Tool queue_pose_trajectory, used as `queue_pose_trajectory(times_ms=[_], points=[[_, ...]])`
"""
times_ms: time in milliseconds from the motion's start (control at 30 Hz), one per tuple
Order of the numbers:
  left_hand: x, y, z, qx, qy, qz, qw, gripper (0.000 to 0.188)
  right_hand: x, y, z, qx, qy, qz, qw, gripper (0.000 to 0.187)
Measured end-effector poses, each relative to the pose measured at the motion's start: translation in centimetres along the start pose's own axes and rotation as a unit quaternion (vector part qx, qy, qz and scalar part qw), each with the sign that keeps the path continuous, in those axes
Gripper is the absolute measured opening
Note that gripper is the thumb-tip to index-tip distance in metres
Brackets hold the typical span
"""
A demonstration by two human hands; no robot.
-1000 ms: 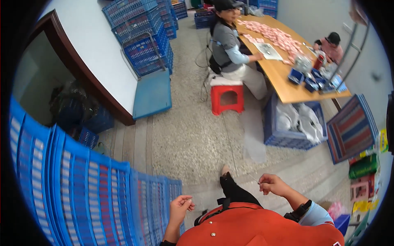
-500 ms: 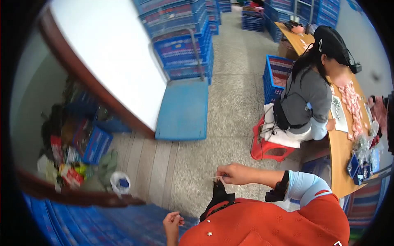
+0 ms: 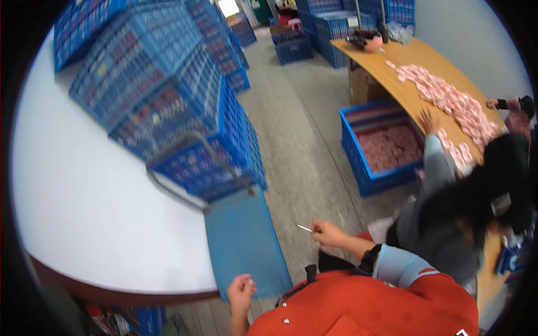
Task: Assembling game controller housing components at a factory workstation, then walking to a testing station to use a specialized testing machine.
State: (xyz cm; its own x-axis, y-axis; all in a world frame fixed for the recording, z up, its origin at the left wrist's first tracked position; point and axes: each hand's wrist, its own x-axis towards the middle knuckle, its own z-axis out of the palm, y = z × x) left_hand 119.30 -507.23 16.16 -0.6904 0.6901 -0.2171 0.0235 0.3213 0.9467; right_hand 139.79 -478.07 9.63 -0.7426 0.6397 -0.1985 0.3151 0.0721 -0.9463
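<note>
My right hand (image 3: pixel 329 234) is closed on a slim, pale, pointed tool (image 3: pixel 304 228), whose tip sticks out to the left. Its exact kind is too small to tell. Lower down, my left hand (image 3: pixel 241 292) is held up in front of the blue platform trolley (image 3: pixel 241 235), its fingers curled in. Whether anything sits between those fingertips I cannot make out. Neither hand touches the trolley's bed or the table.
Blue crates (image 3: pixel 185 101) are stacked high on the trolley at the left. To the right, a blue crate (image 3: pixel 367 182) of pink pieces stands on the floor. A co-worker (image 3: pixel 443 224) leans at the wooden table (image 3: pixel 403 56), which bears many pink pieces (image 3: pixel 448 98). A white panel (image 3: pixel 106 213) curves along the left.
My view has moved forward, so the trolley, its crates and the co-worker appear closer. The co-worker's arm now reaches across the table. My right hand still grips the slim tool.
</note>
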Motion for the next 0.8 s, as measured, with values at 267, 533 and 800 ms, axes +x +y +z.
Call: queue_pose_trajectory(times_ms=[267, 533, 800], points=[[26.6, 8.3, 5.2, 0.106, -0.09, 0.005, 0.99, 0.022, 27.4, -8.7, -16.0, -0.039, 0.073, -0.112, 0.99, 0.016], [64.9, 11.4, 16.8, 0.226, -0.233, 0.14, 0.935, 0.025, 46.7, 12.1, -33.0, -0.3, 0.115, 0.152, 0.934, 0.033], [91.3, 32.4, 33.6, 0.147, -0.333, 0.097, 0.926, 0.03, 49.6, 24.9, -43.2, -0.368, -0.091, 0.313, 0.871, 0.031]])
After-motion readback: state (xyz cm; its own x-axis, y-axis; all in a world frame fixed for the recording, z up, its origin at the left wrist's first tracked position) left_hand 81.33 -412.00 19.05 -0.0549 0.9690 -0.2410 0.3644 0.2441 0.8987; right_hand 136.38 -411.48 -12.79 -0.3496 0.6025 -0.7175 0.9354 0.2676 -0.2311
